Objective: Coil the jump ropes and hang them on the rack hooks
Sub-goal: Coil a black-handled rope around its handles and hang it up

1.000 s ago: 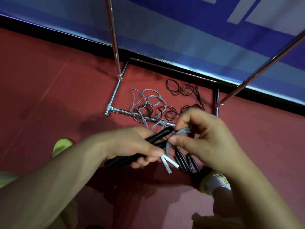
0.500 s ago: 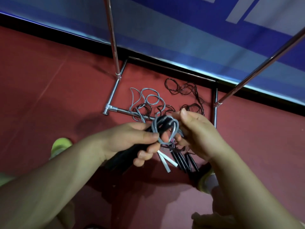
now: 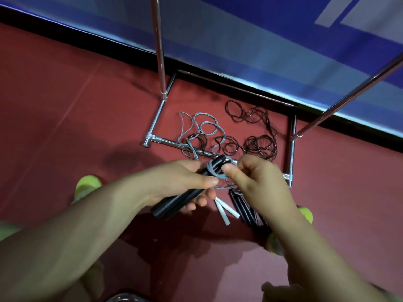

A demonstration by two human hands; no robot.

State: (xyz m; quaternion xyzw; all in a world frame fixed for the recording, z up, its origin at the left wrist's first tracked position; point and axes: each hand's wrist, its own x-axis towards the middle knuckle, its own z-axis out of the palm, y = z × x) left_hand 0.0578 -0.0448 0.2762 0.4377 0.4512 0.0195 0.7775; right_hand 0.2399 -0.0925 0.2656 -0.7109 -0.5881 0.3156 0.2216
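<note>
The left hand [image 3: 174,182] grips 2 black handles [image 3: 187,192] held together, thumb pressed on top, while the right hand [image 3: 253,182] pinches the grey rope [image 3: 214,171] between thumb and forefinger. Half a second ago a loose grey loop stood open above the handles; now it sits tight around their upper end, so 1 more wrap looks finished. In my judgement the coiling is only beginning: most of the grey cord still trails across the red floor [image 3: 65,105], tangled with dark ropes [image 3: 259,144] inside the chrome rack base [image 3: 157,118]. Other handles [image 3: 242,205] lie beneath the hands. No hooks are in view.
</note>
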